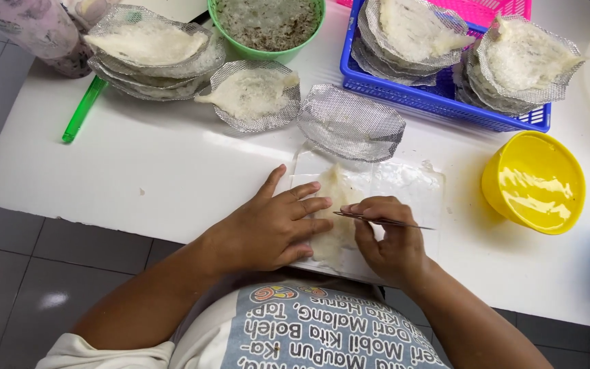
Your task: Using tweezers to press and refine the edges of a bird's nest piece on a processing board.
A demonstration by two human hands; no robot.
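A pale, translucent piece of bird's nest (336, 195) lies on a clear plastic board (411, 184) at the near edge of the white table (172, 178). My left hand (274, 222) lies flat with its fingertips pressing the piece's left side. My right hand (387, 239) grips thin metal tweezers (384, 220), held level across the fingers, tips pointing left at the piece. An empty wire mesh mould (349, 123) sits just beyond the board.
More mesh moulds holding white nest pieces are stacked at the far left (151, 51) and in a blue basket (438, 102). A green bowl (268, 31) of dark bits stands at the back, a yellow bowl (534, 181) of water at right, a green stick (83, 109) at left.
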